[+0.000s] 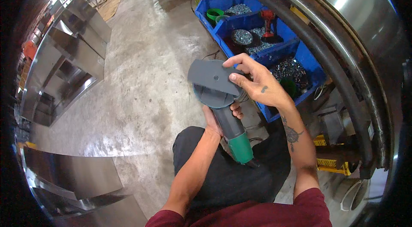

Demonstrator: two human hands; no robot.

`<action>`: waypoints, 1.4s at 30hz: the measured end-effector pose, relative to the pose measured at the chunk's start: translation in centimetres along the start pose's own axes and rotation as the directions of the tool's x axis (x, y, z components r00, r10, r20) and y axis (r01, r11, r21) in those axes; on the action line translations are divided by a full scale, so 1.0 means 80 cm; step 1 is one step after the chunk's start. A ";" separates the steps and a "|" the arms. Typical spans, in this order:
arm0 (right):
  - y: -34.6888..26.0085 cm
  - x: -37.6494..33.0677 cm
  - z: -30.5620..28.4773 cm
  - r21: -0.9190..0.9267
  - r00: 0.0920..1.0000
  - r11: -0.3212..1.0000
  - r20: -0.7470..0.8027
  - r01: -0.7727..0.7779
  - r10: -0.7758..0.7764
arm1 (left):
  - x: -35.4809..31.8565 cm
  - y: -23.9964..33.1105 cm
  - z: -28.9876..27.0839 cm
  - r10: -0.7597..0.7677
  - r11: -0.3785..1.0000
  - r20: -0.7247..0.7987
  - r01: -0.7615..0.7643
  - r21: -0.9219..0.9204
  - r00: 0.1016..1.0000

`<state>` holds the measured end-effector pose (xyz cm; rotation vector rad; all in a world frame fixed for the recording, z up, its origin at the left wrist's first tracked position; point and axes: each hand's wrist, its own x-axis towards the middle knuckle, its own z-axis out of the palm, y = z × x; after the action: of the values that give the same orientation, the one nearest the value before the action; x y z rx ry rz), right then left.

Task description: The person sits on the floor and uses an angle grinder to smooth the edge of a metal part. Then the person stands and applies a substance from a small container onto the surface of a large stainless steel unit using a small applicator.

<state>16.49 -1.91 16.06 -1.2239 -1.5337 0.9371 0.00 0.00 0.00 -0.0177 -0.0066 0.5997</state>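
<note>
While the angle grinder (pixel 234 128) tilts over the person's dark cloth trousers (pixel 270 171), green end nearest the body, the L hand (pixel 211 120) is wrapped round its dark cylindrical neck, just below the round head. R hand (pixel 257 83) has thumb & forefinger gripping the edge of a flat matte-grey plate (pixel 206 76) w/ one curved side, lying across that head. Lettering on the tool: too small to read. To the R, blue plastic bins (pixel 315 62) w/ shiny metal fasteners (pixel 238 9) & a red cordless drill (pixel 268 22); scuffed concrete floor (pixel 137 55) to the L.
</note>
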 end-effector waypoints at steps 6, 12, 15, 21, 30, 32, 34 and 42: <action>-0.009 0.008 0.003 -0.417 0.998 0.908 -0.015 0.049 -0.061 | -0.004 0.000 0.005 0.001 0.998 -0.029 0.001 0.070 1.000; 0.002 0.005 0.002 -0.551 0.971 0.816 -0.042 0.174 -0.236 | 0.000 0.001 0.001 0.014 0.990 0.001 -0.014 0.143 1.000; -0.005 0.000 0.001 -0.577 0.985 0.811 -0.053 0.102 -0.162 | -0.001 0.000 0.002 0.001 0.993 -0.008 0.000 0.116 1.000; -0.011 0.002 -0.006 -0.605 0.983 0.792 -0.080 0.083 -0.164 | -0.002 -0.002 0.006 -0.012 0.998 0.035 0.010 0.059 0.999; 0.025 0.015 -0.025 -0.198 0.989 0.978 -0.142 -0.066 0.039 | -0.002 -0.002 -0.005 -0.006 1.000 0.001 0.006 -0.028 1.000; 0.017 0.007 -0.013 -0.246 0.992 0.968 -0.097 0.052 -0.078 | -0.003 -0.001 -0.006 -0.018 0.999 -0.020 0.018 -0.037 1.000; 0.006 0.001 0.003 -0.244 0.987 0.963 -0.083 0.116 -0.140 | -0.003 -0.001 -0.007 -0.015 0.999 -0.016 0.015 -0.030 1.000; -0.009 0.013 0.022 -0.181 0.989 0.974 -0.082 -0.138 0.125 | -0.002 0.000 -0.007 -0.011 1.000 -0.045 0.011 -0.001 0.999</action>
<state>14.57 -1.07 16.43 -1.4925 -1.5258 0.8396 -0.14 -0.10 -0.52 -0.0321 0.0364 0.5883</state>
